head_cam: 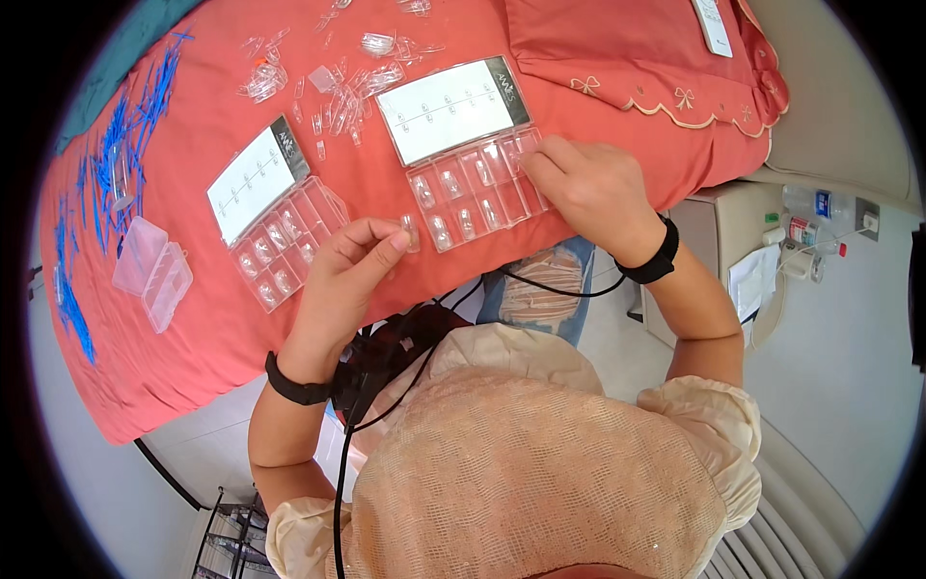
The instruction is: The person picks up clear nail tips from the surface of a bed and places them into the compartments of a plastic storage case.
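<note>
Between the thumb and fingers of my left hand point(347, 271) is a clear plastic nail tip point(410, 233). My right hand point(589, 192) reaches into the right end of an open clear compartment box point(515, 189), fingertips bent down at an upper compartment. Whether those fingers pinch anything is hidden. Several compartments of this box hold clear nail tips point(450, 185). Its raised lid carries a white card point(445, 112) with a printed nail chart. A second open compartment box point(249, 279), also partly filled with nail tips, lies left of my left hand, which partly covers it.
Loose clear nail tips point(347, 101) lie scattered behind the boxes on the coral bedding point(210, 145). Many thin blue sticks point(119, 155) spread along the left side, near a small open pink plastic case point(155, 271). A black cable point(571, 292) runs below my right wrist. A white remote point(712, 27) lies far right.
</note>
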Action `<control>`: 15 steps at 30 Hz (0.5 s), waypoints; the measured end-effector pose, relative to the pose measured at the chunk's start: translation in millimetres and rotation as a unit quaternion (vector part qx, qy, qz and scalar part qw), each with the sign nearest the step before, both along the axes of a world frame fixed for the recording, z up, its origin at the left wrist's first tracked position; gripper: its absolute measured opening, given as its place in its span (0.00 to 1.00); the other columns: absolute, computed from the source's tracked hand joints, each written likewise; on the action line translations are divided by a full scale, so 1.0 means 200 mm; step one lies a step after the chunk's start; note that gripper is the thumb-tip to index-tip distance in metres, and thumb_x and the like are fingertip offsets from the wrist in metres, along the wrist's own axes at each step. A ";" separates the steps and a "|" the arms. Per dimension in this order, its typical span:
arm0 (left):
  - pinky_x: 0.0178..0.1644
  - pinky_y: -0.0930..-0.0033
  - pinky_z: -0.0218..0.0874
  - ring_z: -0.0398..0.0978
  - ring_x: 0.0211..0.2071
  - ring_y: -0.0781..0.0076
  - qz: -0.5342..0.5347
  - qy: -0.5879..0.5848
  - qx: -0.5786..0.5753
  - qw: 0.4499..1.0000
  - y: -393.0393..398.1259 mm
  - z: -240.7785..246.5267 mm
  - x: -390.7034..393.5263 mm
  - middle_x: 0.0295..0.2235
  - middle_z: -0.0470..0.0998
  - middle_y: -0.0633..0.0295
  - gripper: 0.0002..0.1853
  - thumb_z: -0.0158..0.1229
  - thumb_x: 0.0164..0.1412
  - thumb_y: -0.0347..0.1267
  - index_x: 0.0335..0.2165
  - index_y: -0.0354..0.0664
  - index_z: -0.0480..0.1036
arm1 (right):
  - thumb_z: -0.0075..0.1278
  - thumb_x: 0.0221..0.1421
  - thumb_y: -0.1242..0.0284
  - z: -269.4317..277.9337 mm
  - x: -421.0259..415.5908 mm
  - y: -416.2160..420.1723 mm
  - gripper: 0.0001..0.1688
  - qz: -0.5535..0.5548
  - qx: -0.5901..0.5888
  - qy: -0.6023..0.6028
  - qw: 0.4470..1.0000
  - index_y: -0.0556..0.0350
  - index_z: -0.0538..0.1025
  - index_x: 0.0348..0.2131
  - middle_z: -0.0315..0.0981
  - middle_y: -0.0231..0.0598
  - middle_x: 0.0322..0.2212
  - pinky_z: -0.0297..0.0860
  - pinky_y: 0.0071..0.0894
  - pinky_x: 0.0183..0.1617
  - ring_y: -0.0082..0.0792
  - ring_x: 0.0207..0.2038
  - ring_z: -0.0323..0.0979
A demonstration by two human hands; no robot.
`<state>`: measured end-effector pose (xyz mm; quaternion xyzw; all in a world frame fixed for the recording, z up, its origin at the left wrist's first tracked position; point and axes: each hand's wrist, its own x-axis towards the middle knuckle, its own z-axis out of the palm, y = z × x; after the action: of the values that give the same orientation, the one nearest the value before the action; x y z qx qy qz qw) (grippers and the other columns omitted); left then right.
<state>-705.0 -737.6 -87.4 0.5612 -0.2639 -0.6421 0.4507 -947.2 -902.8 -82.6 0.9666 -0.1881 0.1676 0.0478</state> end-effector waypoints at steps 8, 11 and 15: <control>0.37 0.81 0.57 0.69 0.34 0.87 0.009 -0.002 0.000 1.000 -0.01 0.01 -0.02 0.33 0.76 0.72 0.07 0.57 0.65 0.34 0.34 0.43 0.75 | 0.51 0.40 0.75 0.03 0.03 0.02 0.04 -0.005 -0.009 0.054 0.998 0.49 0.70 0.20 0.65 0.30 0.23 0.66 0.29 0.21 0.26 0.22 0.71; 0.37 0.81 0.58 0.69 0.33 0.88 0.000 -0.002 -0.001 1.000 0.00 0.00 -0.01 0.33 0.76 0.72 0.07 0.57 0.65 0.34 0.34 0.42 0.75 | 0.51 0.41 0.75 0.04 0.02 0.02 0.03 -0.012 0.025 0.073 0.997 0.51 0.71 0.21 0.66 0.32 0.24 0.66 0.30 0.21 0.28 0.22 0.72; 0.36 0.81 0.58 0.68 0.32 0.87 0.006 -0.006 -0.005 1.000 0.00 0.01 -0.01 0.33 0.76 0.72 0.08 0.57 0.64 0.34 0.35 0.42 0.75 | 0.54 0.48 0.74 0.17 0.00 0.00 0.10 -0.052 0.112 0.082 0.989 0.51 0.78 0.35 0.73 0.33 0.30 0.68 0.29 0.26 0.34 0.26 0.74</control>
<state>-707.4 -736.9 -85.4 0.5642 -0.2665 -0.6350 0.4555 -947.1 -902.7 -48.5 0.9652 -0.2509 0.0634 -0.0367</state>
